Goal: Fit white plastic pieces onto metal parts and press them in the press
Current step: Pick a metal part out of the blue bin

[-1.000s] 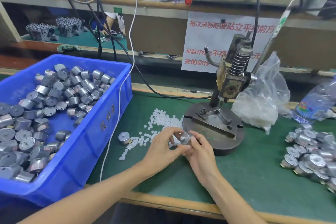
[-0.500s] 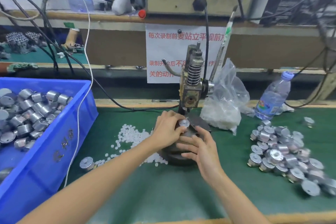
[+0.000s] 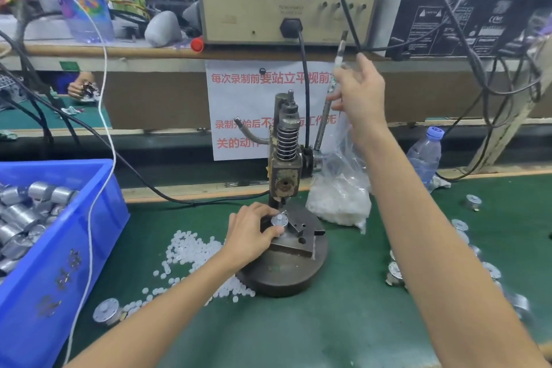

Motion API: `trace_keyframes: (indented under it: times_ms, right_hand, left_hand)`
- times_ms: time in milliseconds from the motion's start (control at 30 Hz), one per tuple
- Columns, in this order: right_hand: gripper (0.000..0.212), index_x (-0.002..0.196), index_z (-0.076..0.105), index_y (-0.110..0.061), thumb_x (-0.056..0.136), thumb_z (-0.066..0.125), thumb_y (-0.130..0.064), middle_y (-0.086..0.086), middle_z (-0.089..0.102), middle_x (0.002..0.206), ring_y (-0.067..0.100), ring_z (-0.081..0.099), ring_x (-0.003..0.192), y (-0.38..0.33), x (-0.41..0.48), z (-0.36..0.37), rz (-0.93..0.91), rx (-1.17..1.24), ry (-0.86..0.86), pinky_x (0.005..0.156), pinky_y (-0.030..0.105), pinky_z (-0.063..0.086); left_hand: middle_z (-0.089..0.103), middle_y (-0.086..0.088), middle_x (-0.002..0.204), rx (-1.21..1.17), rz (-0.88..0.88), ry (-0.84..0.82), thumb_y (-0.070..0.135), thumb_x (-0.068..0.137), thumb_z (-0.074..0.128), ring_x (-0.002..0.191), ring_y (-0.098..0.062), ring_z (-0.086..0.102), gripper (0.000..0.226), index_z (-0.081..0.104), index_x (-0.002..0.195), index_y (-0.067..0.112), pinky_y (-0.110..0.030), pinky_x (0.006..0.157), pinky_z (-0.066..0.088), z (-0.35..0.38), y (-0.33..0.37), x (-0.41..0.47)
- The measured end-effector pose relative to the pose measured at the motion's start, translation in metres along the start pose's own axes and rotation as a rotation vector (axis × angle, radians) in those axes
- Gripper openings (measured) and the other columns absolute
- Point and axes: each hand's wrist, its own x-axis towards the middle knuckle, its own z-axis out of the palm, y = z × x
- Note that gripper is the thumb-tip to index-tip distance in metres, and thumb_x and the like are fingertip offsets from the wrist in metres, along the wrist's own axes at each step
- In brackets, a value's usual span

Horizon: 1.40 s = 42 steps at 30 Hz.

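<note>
Left hand (image 3: 254,233) clamped on a metal part (image 3: 279,220): thumb and curled fingers round its rim. The part sits on the steel fixture block (image 3: 294,246) directly under the ram of the press (image 3: 283,164). It is a short silver drum with a flat top and a small pale nub at centre.

Right hand (image 3: 360,95) is high up and right of that grip, at the thin metal lever (image 3: 324,119). Index finger straight, the others bent at the rod; cannot tell whether they close on it.

Nearer than the grip:
- green mat (image 3: 328,323), dull and felt-like
- one loose drum (image 3: 106,311) lying on the mat, down-left
- white plastic pieces (image 3: 191,251), small matte discs scattered up to the round base (image 3: 283,275), a dark, heavy metal disc below the grip

Far left of the grip: blue plastic crate (image 3: 59,263), smooth-walled, heaped with silver drums (image 3: 27,212).
Right of the grip: more drums (image 3: 460,225) on the mat, blurred.

Beyond the grip:
- coiled spring (image 3: 286,140) on the worn press column
- right of the spring, a crinkled clear bag (image 3: 340,197) of white pieces
- farther right, a clear water bottle (image 3: 424,155) with a blue cap
- behind, a white paper notice (image 3: 245,98) with red print
- above the notice, a beige metal box (image 3: 254,6) on a wooden shelf
</note>
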Motion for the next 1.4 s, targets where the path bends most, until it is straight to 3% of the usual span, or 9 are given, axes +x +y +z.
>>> trace_keyframes:
  times_ms: [67,167,333,467,633,833,1033,1233,1400]
  right_hand:
    - [0.042,0.132,0.045,-0.010,0.092,0.053,-0.019,0.004,0.060,0.106,0.008,0.058,0.062,-0.014,0.009,0.005,0.019,-0.085,-0.085,0.056,0.020,0.048]
    - [0.009,0.092,0.053,-0.017,0.089,0.056,-0.025,-0.005,0.056,0.080,0.010,0.051,0.068,-0.013,-0.010,0.004,-0.173,-0.193,0.073,0.070,0.033,0.047]
    - [0.026,0.069,0.040,-0.028,0.091,0.051,-0.021,-0.015,0.040,0.056,0.008,0.037,0.054,0.008,-0.072,-0.008,-0.358,-0.010,0.213,0.059,0.036,0.037]
    - [0.024,0.071,0.038,-0.026,0.093,0.046,-0.021,-0.019,0.042,0.055,0.000,0.034,0.054,0.019,-0.092,-0.008,-0.386,0.018,0.238,0.060,0.024,0.033]
    - [0.023,0.073,0.038,-0.025,0.094,0.045,-0.020,-0.012,0.036,0.059,0.004,0.033,0.054,0.018,-0.093,-0.004,-0.416,0.040,0.275,0.058,0.034,0.034]
    - [0.017,0.076,0.037,-0.030,0.093,0.040,-0.026,-0.007,0.034,0.064,0.002,0.031,0.055,0.034,-0.112,-0.009,-0.475,0.138,0.204,0.053,0.017,0.029]
    - [0.017,0.076,0.038,-0.028,0.093,0.041,-0.027,-0.011,0.037,0.059,0.003,0.033,0.053,0.030,-0.098,-0.002,-0.496,0.053,0.298,0.052,0.033,0.032]
    - [0.017,0.081,0.045,-0.022,0.098,0.045,-0.020,-0.019,0.047,0.058,-0.001,0.041,0.053,0.007,-0.053,0.007,-0.388,-0.081,0.268,0.059,0.025,0.037]
    - [0.022,0.115,0.051,-0.009,0.096,0.040,-0.006,-0.002,0.059,0.098,0.013,0.053,0.081,0.023,-0.043,0.010,-0.136,-0.232,0.057,0.079,0.036,0.048]
  left_hand:
    - [0.056,0.011,0.123,-0.006,-0.003,0.008,0.039,0.085,0.062,0.113,-0.014,0.046,0.033,0.061,0.116,0.027,-0.029,0.089,0.025,0.001,0.000,-0.001]
    - [0.056,0.012,0.121,-0.021,0.003,0.032,0.040,0.085,0.062,0.111,-0.012,0.045,0.033,0.061,0.115,0.026,-0.027,0.085,0.022,0.003,-0.002,-0.002]
    - [0.057,0.010,0.119,-0.032,0.009,0.052,0.040,0.085,0.063,0.108,-0.012,0.045,0.035,0.061,0.115,0.023,-0.025,0.085,0.023,0.006,-0.004,-0.002]
    - [0.056,0.008,0.121,-0.028,0.007,0.058,0.040,0.085,0.062,0.109,-0.013,0.044,0.037,0.060,0.117,0.022,-0.025,0.085,0.024,0.007,-0.004,-0.003]
    - [0.056,0.009,0.121,-0.024,0.009,0.068,0.040,0.086,0.061,0.110,-0.013,0.044,0.036,0.059,0.117,0.023,-0.025,0.087,0.024,0.008,-0.003,-0.003]
    - [0.056,0.011,0.118,-0.044,0.035,0.092,0.040,0.085,0.062,0.107,-0.012,0.044,0.034,0.060,0.115,0.023,-0.023,0.085,0.023,0.010,-0.006,-0.003]
    - [0.055,0.010,0.119,-0.044,0.040,0.104,0.039,0.086,0.061,0.107,-0.012,0.043,0.034,0.059,0.117,0.023,-0.023,0.087,0.025,0.012,-0.007,-0.004]
    - [0.059,0.008,0.115,-0.012,0.022,0.126,0.042,0.084,0.061,0.106,-0.013,0.046,0.035,0.062,0.115,0.025,-0.025,0.087,0.027,0.009,-0.001,-0.008]
    - [0.056,0.003,0.116,0.190,0.112,0.162,0.043,0.080,0.068,0.108,-0.020,0.042,0.039,0.065,0.114,0.024,-0.031,0.085,0.031,0.007,0.001,-0.017]
